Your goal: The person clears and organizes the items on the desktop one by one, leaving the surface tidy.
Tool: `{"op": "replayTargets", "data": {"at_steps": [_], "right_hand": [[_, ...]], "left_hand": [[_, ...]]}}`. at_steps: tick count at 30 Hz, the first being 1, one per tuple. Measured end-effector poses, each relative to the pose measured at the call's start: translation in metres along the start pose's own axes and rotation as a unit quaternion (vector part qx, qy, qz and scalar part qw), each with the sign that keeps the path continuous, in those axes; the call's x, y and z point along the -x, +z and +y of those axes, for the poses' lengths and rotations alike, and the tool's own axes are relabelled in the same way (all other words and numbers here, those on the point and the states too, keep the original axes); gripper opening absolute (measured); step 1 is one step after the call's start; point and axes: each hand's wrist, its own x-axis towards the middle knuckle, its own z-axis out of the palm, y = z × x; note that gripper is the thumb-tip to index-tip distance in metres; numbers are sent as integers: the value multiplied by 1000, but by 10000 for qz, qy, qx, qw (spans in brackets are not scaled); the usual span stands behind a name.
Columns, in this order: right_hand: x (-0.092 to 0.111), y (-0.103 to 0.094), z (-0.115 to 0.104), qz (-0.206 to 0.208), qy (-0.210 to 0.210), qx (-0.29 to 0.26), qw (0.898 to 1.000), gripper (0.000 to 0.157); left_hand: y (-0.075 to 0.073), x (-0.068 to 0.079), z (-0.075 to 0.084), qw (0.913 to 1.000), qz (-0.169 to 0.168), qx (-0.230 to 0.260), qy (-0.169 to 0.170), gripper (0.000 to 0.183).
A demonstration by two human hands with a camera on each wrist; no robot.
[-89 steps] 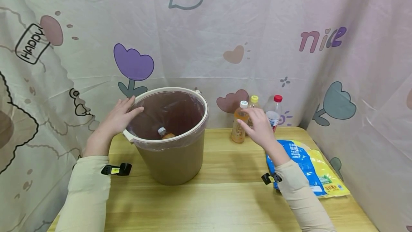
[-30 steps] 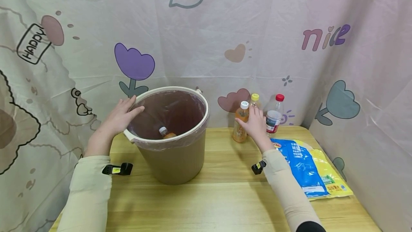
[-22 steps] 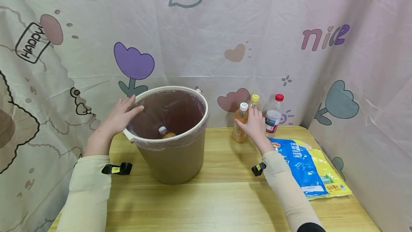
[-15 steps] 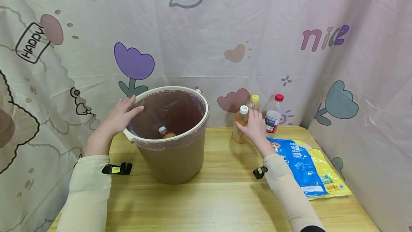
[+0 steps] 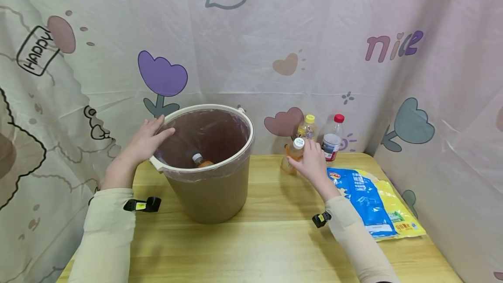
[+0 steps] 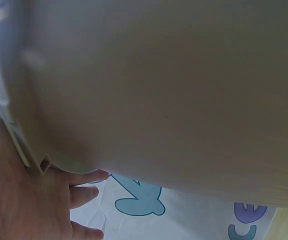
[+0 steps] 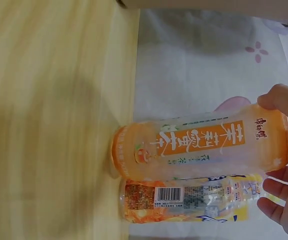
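Observation:
My right hand [image 5: 312, 160] grips the upper part of a plastic drink bottle [image 7: 199, 145] with a white cap and an orange label. The thumb lies on one side of it and the fingers on the other. In the head view the bottle leans, its cap toward me and its base at the table's back. Right beside it stands a yellow-capped bottle [image 5: 307, 130]. My left hand [image 5: 141, 145] rests on the rim of a brown bin [image 5: 208, 200], thumb over the opening. The left wrist view shows its straight fingers against the outside. A white-capped bottle [image 5: 203, 162] lies inside the bin.
A red-capped bottle [image 5: 332, 142] with a printed label stands at the back right. Blue and yellow plastic packaging [image 5: 373, 204] lies flat on the right of the wooden table [image 5: 251, 252]. A printed curtain [image 5: 235, 56] hangs behind.
My right hand has moved from above the bottles onto the white-capped one and taken hold of it. That bottle has tipped from upright, its cap coming toward me. The left hand stays put.

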Motion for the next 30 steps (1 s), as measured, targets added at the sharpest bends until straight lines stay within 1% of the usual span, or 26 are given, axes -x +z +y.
{"op": "replayTargets", "data": {"at_steps": [8,18,26,30], "right_hand": [[13,1,0,382,-383,-48,9985,76],[29,3,-5,378,-630,43,9973,73],[35,0,-8,476,-920,176,9945,73],[37,-6,-12,643,-1109,219,9915,73]], "left_hand": [[0,0,0,10000,-6,-13,-10,80],[-1,0,0,10000,-13,-22,4,80],[0,1,-1,10000,-16,-14,-15,80],[0,1,-2,10000,-7,-6,-7,80]]}}
